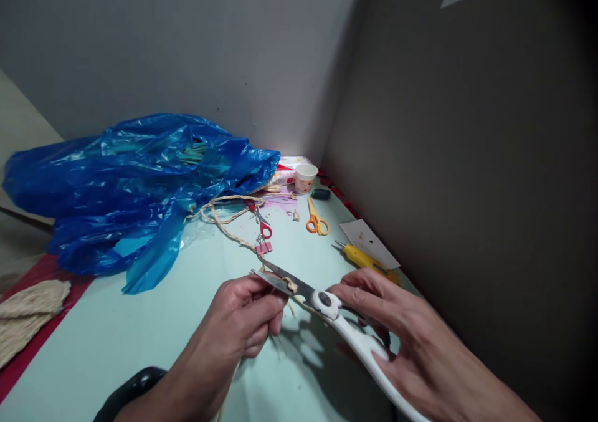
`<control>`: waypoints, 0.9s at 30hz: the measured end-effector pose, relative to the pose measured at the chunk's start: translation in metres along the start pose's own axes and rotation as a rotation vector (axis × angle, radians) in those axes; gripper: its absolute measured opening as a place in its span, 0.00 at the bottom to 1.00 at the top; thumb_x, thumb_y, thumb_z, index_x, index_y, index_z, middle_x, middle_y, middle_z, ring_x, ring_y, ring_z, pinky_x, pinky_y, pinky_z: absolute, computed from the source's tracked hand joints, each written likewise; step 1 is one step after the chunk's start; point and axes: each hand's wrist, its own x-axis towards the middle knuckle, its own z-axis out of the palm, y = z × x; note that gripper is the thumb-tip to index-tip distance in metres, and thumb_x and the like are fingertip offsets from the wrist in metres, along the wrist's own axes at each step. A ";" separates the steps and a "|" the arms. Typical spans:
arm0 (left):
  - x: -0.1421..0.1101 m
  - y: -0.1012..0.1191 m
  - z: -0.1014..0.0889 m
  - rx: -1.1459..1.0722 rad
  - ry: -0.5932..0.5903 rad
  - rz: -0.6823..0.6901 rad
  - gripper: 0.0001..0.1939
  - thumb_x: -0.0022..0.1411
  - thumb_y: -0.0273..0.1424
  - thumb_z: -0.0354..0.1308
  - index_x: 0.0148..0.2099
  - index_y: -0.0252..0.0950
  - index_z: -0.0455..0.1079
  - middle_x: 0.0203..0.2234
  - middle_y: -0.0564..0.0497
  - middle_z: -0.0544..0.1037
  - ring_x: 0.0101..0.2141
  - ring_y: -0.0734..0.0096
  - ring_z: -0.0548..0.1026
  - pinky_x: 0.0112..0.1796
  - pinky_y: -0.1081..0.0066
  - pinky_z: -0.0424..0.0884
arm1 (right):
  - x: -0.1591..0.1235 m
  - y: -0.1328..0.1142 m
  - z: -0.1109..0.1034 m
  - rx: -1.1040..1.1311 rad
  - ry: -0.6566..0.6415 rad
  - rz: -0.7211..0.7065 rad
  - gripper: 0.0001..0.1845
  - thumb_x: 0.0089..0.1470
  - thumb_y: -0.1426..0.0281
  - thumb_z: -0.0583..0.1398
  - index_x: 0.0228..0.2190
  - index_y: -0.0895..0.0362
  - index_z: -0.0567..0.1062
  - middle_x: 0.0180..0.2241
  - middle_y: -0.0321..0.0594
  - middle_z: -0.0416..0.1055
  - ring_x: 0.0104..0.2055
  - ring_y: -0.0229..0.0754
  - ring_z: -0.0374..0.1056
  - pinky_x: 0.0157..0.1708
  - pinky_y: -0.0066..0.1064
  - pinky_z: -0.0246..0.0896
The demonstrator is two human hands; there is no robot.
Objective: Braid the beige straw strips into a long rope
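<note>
One pair of shears (326, 305), held open, is being gripped by the right hand (397, 325) just nearer than the clip (264, 248), while the left hand (243, 322) is pinching the cord (240, 241) beside the shears. The cord is running past the clip and looping beyond its left. Red scissors (262, 224) are lying just beyond the clip, orange scissors (311, 209) to its right and a bag (135, 179) to its left.

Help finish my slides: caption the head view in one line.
The right hand holds open white-handled scissors beside the left hand, which grips pale cord; a blue bag lies behind.
</note>
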 end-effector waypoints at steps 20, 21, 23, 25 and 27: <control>0.009 -0.003 -0.012 0.009 0.044 0.089 0.11 0.58 0.38 0.61 0.33 0.33 0.74 0.29 0.50 0.74 0.28 0.75 0.68 0.28 0.77 0.65 | 0.028 0.085 -0.039 -0.437 0.110 0.485 0.15 0.51 0.71 0.55 0.40 0.61 0.75 0.38 0.46 0.73 0.38 0.45 0.68 0.35 0.29 0.58; 0.009 -0.003 -0.013 0.018 0.063 0.082 0.12 0.57 0.38 0.62 0.33 0.33 0.75 0.30 0.50 0.75 0.29 0.74 0.69 0.28 0.77 0.65 | 0.028 0.086 -0.034 -0.463 0.099 0.491 0.13 0.51 0.71 0.55 0.38 0.61 0.76 0.37 0.46 0.73 0.37 0.44 0.69 0.33 0.28 0.57; 0.009 -0.002 -0.014 0.011 0.091 0.057 0.13 0.55 0.40 0.63 0.35 0.34 0.76 0.29 0.50 0.75 0.30 0.72 0.70 0.28 0.77 0.65 | 0.027 0.089 -0.027 -0.489 0.068 0.497 0.10 0.52 0.71 0.55 0.32 0.61 0.75 0.33 0.46 0.73 0.34 0.44 0.69 0.30 0.28 0.55; 0.008 -0.001 -0.013 -0.033 0.098 0.040 0.13 0.54 0.39 0.64 0.36 0.35 0.76 0.28 0.50 0.74 0.28 0.73 0.69 0.27 0.77 0.64 | 0.025 0.094 -0.025 -0.452 0.019 0.498 0.09 0.53 0.72 0.54 0.28 0.60 0.74 0.30 0.45 0.73 0.31 0.43 0.69 0.28 0.28 0.53; 0.008 -0.001 -0.010 -0.085 0.070 0.043 0.12 0.53 0.38 0.65 0.35 0.34 0.76 0.28 0.51 0.73 0.27 0.74 0.69 0.27 0.77 0.63 | 0.024 0.099 -0.027 -0.382 -0.032 0.497 0.09 0.54 0.72 0.54 0.28 0.60 0.74 0.29 0.44 0.74 0.29 0.42 0.69 0.26 0.28 0.53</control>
